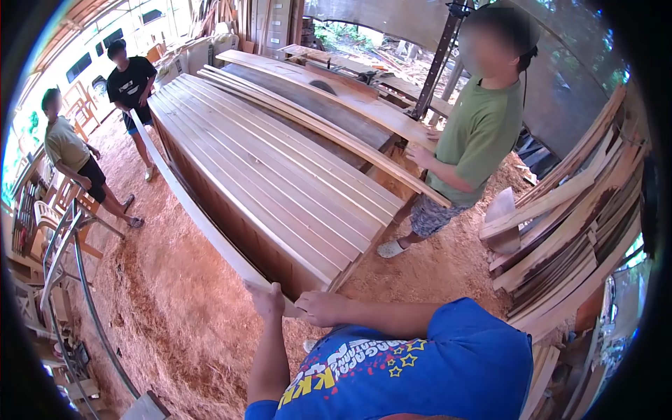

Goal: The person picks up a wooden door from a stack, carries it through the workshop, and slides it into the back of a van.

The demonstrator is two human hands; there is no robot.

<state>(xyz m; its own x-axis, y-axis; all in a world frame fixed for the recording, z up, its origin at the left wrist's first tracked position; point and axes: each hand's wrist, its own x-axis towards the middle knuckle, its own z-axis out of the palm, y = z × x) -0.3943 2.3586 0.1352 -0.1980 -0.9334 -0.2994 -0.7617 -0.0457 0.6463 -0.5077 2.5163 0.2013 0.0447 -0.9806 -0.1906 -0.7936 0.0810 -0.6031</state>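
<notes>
A long pale board (203, 222) runs along the left side of a large stack of planks (259, 168). My left hand (267, 299) is closed around the board's near end. Close beside it, my right hand (323, 308) has its fingers bent at the same end, by the near corner of the stack. At the board's far end stands a person in a black shirt (133, 80), with a hand near it. The planks lie side by side on top of the stack, and a dark gap shows between the board and the stack's side.
A person in a green shirt (483, 133) stands at the right, hands on a board (336, 101) by a saw table. Another person (66, 143) stands at the left near wooden chairs (52, 217). Slabs (574, 231) lean at the right. Sawdust (168, 280) covers the floor.
</notes>
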